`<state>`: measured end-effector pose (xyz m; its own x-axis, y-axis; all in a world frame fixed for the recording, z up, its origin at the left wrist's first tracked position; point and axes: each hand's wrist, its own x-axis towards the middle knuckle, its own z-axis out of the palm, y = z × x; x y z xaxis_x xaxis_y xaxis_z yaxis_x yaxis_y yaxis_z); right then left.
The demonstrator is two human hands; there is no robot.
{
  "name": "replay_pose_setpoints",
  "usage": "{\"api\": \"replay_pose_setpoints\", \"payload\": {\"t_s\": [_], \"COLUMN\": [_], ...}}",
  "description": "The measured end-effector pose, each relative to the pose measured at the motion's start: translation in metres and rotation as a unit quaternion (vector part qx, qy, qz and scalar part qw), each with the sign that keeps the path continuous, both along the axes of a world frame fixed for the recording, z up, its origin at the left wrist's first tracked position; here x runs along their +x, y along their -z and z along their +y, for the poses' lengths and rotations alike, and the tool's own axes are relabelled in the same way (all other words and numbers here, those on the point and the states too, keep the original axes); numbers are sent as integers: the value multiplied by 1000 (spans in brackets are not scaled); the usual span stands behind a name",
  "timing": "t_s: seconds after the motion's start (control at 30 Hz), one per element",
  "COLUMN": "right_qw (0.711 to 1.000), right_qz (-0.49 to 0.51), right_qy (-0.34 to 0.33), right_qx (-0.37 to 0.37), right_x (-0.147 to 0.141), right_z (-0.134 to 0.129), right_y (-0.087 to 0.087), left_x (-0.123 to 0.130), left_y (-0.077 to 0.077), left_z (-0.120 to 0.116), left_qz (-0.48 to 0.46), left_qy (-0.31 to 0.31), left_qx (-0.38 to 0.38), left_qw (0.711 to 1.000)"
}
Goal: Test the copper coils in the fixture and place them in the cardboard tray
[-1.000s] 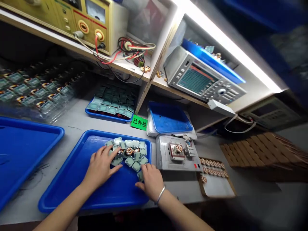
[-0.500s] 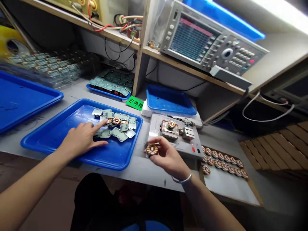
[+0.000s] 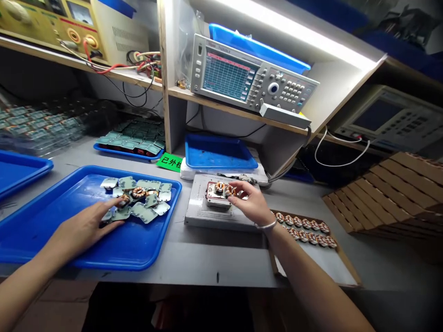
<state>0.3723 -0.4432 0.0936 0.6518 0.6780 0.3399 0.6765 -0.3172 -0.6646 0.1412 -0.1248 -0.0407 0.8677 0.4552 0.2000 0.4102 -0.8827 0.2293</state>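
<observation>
One held coil (image 3: 230, 191) now at the grey box (image 3: 204, 213)

Half a second ago the right hand (image 3: 254, 203) had the held coil out in front, between the blue tray (image 3: 121, 246) and the grey box. Now it has carried it up to the raised block (image 3: 218, 202) on top of the box, right next to the seated coil (image 3: 219, 187); whether the two touch, I cannot tell. The grip is a pinch, with the thumb on the near side and bent fingers on the far side.

The left hand (image 3: 78, 228) remains over the tray. Its index finger reaches a small coil (image 3: 123, 200) at the edge of the flat green pieces (image 3: 143, 213), while the thumb stays spread away, lower down. The other fingers are too hidden to judge. Another coil (image 3: 139, 192) lies among the pieces, as it did before.

The view has shifted as well: the measuring device (image 3: 226, 76) on the shelf now shows whole, below the blue bin (image 3: 259, 48). The rows of coils (image 3: 304, 224) still sit in the cardboard tray (image 3: 350, 267) to the right, partly behind the right forearm (image 3: 304, 272), and the green card (image 3: 169, 161) stays behind the blue tray
</observation>
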Motion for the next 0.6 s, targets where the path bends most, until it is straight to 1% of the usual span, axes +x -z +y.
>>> {"api": "replay_pose_setpoints", "payload": {"t_s": [0.13, 0.2, 0.27, 0.33, 0.37, 0.4, 0.43, 0.47, 0.5, 0.53, 0.57, 0.6], "right_qw": [998, 997, 996, 996, 996, 997, 996, 993, 989, 983, 977, 969], "right_qz": [-47, -59, -64, -64, -59, -48, -35, -21, -11, -7, -8, -12], "right_qy": [27, 30, 29, 18, 2, -22, -56, -96, -138, -177, -213, -246], "right_qx": [-21, -38, -48, -57, -61, -63, -62, -59, -52, -42, -32, -26], "right_x": [34, 44, 48, 42, 34, 23, 9, -7, -24, -40, -54, -65], "right_z": [8, 7, 3, -2, -4, -5, -4, -1, 4, 9, 15, 21], "right_y": [-2, -6, -11, -15, -16, -17, -16, -14, -11, -9, -6, -4], "left_x": [2, 3, 3, 2, 2, 2, 4, 7, 11, 16, 23, 29], "left_y": [5, 8, 9, 4, -1, -9, -18, -29, -40, -52, -61, -69], "left_z": [2, 6, 10, 8, 2, -8, -22, -41, -62, -86, -110, -133], "left_qz": [13, 19, 31, 23, -6, -54, -107, -173, -220, -208, -187, -177], "left_qy": [-28, -46, -53, -54, -55, -62, -77, -80, -108, -104, -65, -37], "left_qx": [-19, -29, -29, 8, 29, 35, 13, -52, -165, -330, -510, -652], "left_qw": [999, 998, 998, 998, 998, 996, 991, 980, 955, 915, 837, 736]}}
